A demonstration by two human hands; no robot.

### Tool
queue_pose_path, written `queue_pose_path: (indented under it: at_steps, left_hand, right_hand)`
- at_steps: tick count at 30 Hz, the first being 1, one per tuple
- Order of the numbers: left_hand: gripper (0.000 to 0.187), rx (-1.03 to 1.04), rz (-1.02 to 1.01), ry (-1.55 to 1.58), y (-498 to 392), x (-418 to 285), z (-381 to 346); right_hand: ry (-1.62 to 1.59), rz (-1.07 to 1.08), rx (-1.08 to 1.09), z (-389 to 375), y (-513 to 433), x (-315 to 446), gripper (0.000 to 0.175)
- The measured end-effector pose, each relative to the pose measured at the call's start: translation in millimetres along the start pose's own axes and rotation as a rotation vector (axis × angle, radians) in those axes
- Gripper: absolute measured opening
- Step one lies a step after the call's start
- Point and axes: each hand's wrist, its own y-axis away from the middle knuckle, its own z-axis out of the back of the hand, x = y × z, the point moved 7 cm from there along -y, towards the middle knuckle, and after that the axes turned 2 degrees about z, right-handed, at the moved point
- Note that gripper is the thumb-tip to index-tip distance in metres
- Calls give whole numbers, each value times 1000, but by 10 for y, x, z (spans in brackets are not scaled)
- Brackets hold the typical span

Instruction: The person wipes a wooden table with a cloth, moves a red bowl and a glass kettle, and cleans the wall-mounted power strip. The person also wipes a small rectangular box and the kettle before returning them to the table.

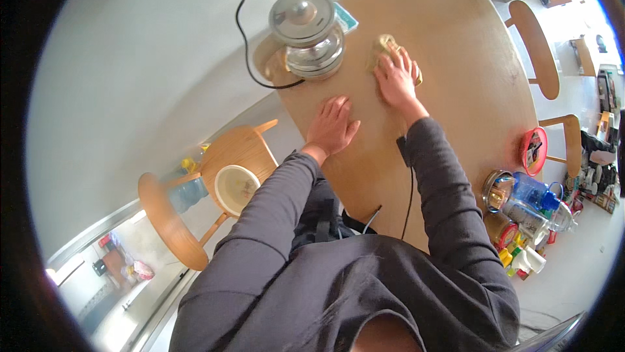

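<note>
My right hand [396, 76] presses a yellowish cloth [387, 42] against the wooden tabletop [459, 44], its fingers spread over the fabric. The cloth is bunched, and part of it shows beyond the fingertips and beside the little finger. Palm down near the table's left edge, my left hand [332, 125] rests on the wood with nothing in it, thumb held out from the fingers. Ahead of that hand stands a glass electric kettle [315, 52] with a round lid, a black cord running from its base. A teal-and-white packet [345, 17] lies partly behind the kettle.
On the right, a red basket [534, 152], a blue plastic bottle [532, 191] and several jars crowd the table's edge. A black cable [409, 196] lies by my right forearm. To the left, a wooden chair [244, 149] holds a white bucket [237, 188]. More chairs stand beyond the table.
</note>
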Motion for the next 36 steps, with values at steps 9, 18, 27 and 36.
queue_pose_path:
  at_steps: [9, 18, 27, 36]
  left_hand:
    - [30, -213, 58, 176, 46, 142, 107]
    - [51, -114, 987, 1835, 155, 455, -17]
    - [49, -204, 888, 1687, 3, 357, 36]
    - [21, -193, 18, 150, 126, 147, 12]
  right_hand:
    - [46, 241, 235, 179, 1160, 265, 49]
    - [58, -68, 79, -256, 699, 603, 51]
    - [-93, 285, 214, -19, 1838, 1259, 47]
    - [100, -195, 98, 301, 2239, 238, 53]
